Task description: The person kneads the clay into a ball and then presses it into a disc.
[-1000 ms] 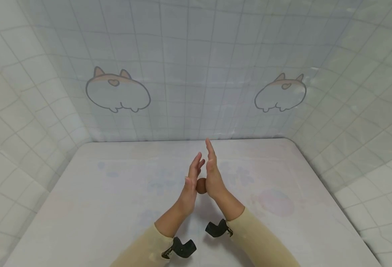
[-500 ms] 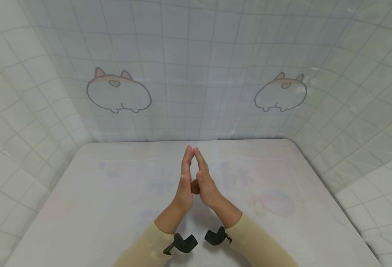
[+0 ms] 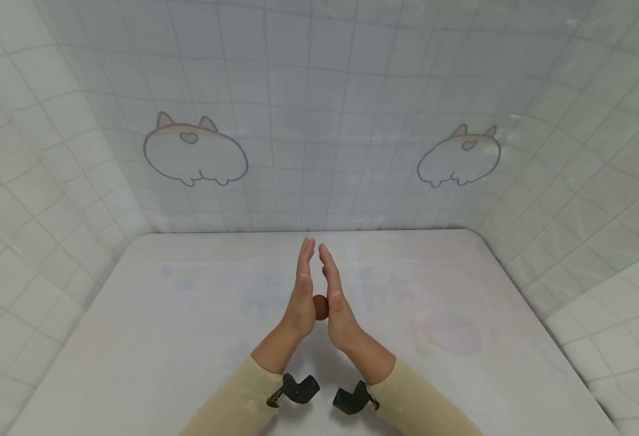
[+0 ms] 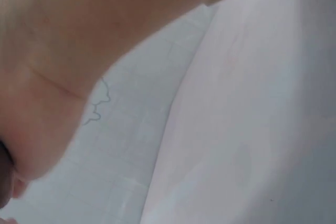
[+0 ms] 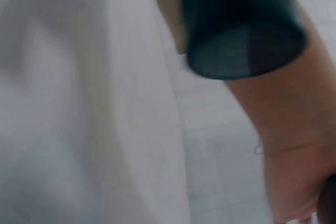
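A small brown ball [image 3: 321,307] sits between the two palms in the head view, above the table. My left hand [image 3: 301,297] touches it from the left with straight fingers pointing away. From the other side my right hand [image 3: 340,306] presses against it, its fingers straight too. The fingertips of both hands lean toward each other with a narrow gap between them. In the left wrist view only a dark edge of the ball [image 4: 5,179] shows beside the palm. The right wrist view catches part of the ball [image 5: 328,203] at its right border.
A white table [image 3: 161,339] with faint pastel prints lies under the hands. Pale grid-patterned curtains [image 3: 330,121] with animal drawings surround it at the back and sides. A black wrist camera [image 3: 300,389] is strapped to the left sleeve, another black camera [image 3: 352,398] to the right.
The right hand has drawn back toward the body relative to the left hand, with the ball staying between the palms. The fingertips, nearly touching half a second ago, are now slightly apart.
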`<act>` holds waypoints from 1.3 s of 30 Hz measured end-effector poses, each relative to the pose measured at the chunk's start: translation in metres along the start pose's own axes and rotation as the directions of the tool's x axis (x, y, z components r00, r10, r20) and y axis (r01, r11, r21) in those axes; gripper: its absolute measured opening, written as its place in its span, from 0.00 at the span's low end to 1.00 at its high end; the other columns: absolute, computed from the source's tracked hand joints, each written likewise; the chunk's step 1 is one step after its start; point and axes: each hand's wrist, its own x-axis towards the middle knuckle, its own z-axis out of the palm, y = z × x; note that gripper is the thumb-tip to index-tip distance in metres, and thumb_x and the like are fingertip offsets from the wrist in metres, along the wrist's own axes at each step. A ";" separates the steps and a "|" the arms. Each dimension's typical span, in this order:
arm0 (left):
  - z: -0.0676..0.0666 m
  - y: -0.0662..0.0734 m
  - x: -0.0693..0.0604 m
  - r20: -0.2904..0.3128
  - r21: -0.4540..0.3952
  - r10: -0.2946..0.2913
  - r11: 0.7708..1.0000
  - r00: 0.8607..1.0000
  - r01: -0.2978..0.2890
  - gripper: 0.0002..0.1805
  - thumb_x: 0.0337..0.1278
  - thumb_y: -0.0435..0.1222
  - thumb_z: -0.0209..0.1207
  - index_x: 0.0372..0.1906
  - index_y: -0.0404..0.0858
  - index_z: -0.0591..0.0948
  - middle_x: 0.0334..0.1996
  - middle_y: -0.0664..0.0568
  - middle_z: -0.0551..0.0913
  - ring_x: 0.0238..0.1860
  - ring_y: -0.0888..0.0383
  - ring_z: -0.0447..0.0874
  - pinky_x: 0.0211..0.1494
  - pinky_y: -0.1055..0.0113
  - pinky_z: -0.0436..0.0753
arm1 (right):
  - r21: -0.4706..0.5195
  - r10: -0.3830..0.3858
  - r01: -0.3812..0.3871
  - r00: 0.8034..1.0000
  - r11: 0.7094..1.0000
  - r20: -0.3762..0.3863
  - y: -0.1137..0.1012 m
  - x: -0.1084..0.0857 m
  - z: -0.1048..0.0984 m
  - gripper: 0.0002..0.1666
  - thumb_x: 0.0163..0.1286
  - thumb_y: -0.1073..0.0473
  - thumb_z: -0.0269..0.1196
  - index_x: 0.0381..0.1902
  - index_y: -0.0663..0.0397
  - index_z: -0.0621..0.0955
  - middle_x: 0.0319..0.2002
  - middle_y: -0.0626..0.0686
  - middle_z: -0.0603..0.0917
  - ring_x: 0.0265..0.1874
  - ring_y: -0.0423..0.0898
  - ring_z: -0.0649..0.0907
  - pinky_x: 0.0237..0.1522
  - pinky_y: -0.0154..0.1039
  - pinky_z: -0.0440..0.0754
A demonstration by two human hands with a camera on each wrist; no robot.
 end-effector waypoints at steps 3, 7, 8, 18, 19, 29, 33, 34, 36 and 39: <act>0.001 -0.002 -0.002 0.044 0.037 -0.035 0.999 0.998 0.034 0.47 0.68 0.70 0.19 0.81 0.46 0.42 0.81 0.51 0.38 0.80 0.48 0.35 0.72 0.31 0.42 | 0.029 -0.029 0.030 0.999 0.999 -0.037 -0.004 0.003 -0.004 0.51 0.77 0.28 0.22 0.80 0.61 0.40 0.79 0.63 0.42 0.78 0.55 0.46 0.76 0.41 0.46; 0.004 -0.005 -0.007 0.102 0.066 -0.074 0.996 0.992 0.068 0.47 0.67 0.71 0.19 0.82 0.47 0.43 0.81 0.51 0.38 0.79 0.46 0.39 0.70 0.28 0.45 | 0.017 -0.033 0.035 0.997 0.999 -0.070 -0.006 0.008 -0.010 0.51 0.77 0.28 0.23 0.80 0.62 0.41 0.80 0.61 0.43 0.78 0.56 0.46 0.76 0.44 0.46; 0.005 -0.005 -0.009 0.115 0.068 -0.081 0.995 0.990 0.073 0.47 0.67 0.71 0.19 0.82 0.48 0.43 0.81 0.51 0.38 0.79 0.46 0.40 0.69 0.28 0.45 | 0.003 -0.025 0.026 0.997 1.000 -0.077 -0.006 0.009 -0.011 0.51 0.77 0.27 0.23 0.80 0.61 0.41 0.80 0.60 0.43 0.78 0.56 0.46 0.76 0.45 0.47; 0.009 -0.001 -0.020 0.221 -0.008 -0.050 0.999 0.974 0.053 0.45 0.69 0.69 0.17 0.82 0.48 0.41 0.81 0.48 0.35 0.79 0.43 0.41 0.69 0.27 0.44 | -0.022 0.061 -0.064 0.991 0.998 -0.119 0.008 0.017 -0.024 0.53 0.74 0.23 0.26 0.81 0.54 0.41 0.80 0.56 0.43 0.78 0.55 0.47 0.74 0.60 0.46; 0.009 -0.001 -0.021 0.221 -0.035 -0.034 0.998 0.975 0.042 0.44 0.70 0.68 0.17 0.82 0.47 0.40 0.81 0.48 0.35 0.78 0.42 0.42 0.70 0.28 0.44 | -0.013 0.071 -0.073 0.991 0.997 -0.115 0.010 0.017 -0.024 0.53 0.74 0.23 0.26 0.81 0.53 0.40 0.80 0.56 0.42 0.78 0.54 0.47 0.74 0.60 0.46; 0.006 0.010 -0.014 0.133 -0.170 0.204 0.969 0.970 -0.180 0.46 0.72 0.66 0.20 0.81 0.38 0.37 0.81 0.48 0.36 0.79 0.41 0.36 0.71 0.33 0.37 | 0.142 0.192 -0.186 0.981 0.972 -0.029 0.022 0.009 -0.017 0.53 0.73 0.21 0.30 0.82 0.46 0.41 0.81 0.51 0.41 0.78 0.56 0.46 0.72 0.66 0.42; 0.007 0.011 -0.009 0.080 -0.092 0.248 0.966 0.965 -0.241 0.49 0.71 0.68 0.21 0.80 0.35 0.39 0.81 0.47 0.34 0.80 0.46 0.29 0.70 0.31 0.35 | 0.180 0.122 -0.120 0.992 0.976 -0.002 0.022 0.007 -0.011 0.52 0.75 0.23 0.29 0.81 0.50 0.40 0.81 0.53 0.40 0.78 0.57 0.44 0.72 0.66 0.40; 0.007 0.010 -0.008 0.064 -0.062 0.260 0.965 0.963 -0.256 0.50 0.70 0.68 0.21 0.80 0.34 0.39 0.81 0.46 0.34 0.80 0.46 0.28 0.70 0.30 0.35 | 0.183 0.094 -0.092 0.996 0.979 0.002 0.021 0.007 -0.010 0.51 0.76 0.24 0.29 0.81 0.52 0.40 0.81 0.55 0.40 0.78 0.57 0.44 0.73 0.65 0.41; 0.007 0.010 -0.005 0.036 -0.021 0.278 0.960 0.960 -0.278 0.51 0.70 0.69 0.21 0.79 0.33 0.40 0.80 0.44 0.33 0.80 0.46 0.28 0.70 0.30 0.36 | 0.185 0.045 -0.045 0.999 0.982 0.007 0.019 0.006 -0.007 0.51 0.77 0.26 0.28 0.81 0.56 0.40 0.80 0.60 0.40 0.78 0.56 0.44 0.72 0.65 0.42; 0.005 0.010 0.000 0.002 0.025 0.283 0.959 0.959 -0.283 0.52 0.69 0.70 0.20 0.79 0.33 0.39 0.80 0.42 0.33 0.80 0.45 0.30 0.71 0.31 0.37 | 0.189 0.012 -0.014 1.000 0.982 0.015 0.013 0.004 -0.003 0.51 0.77 0.26 0.27 0.81 0.58 0.40 0.80 0.62 0.40 0.79 0.54 0.45 0.72 0.66 0.43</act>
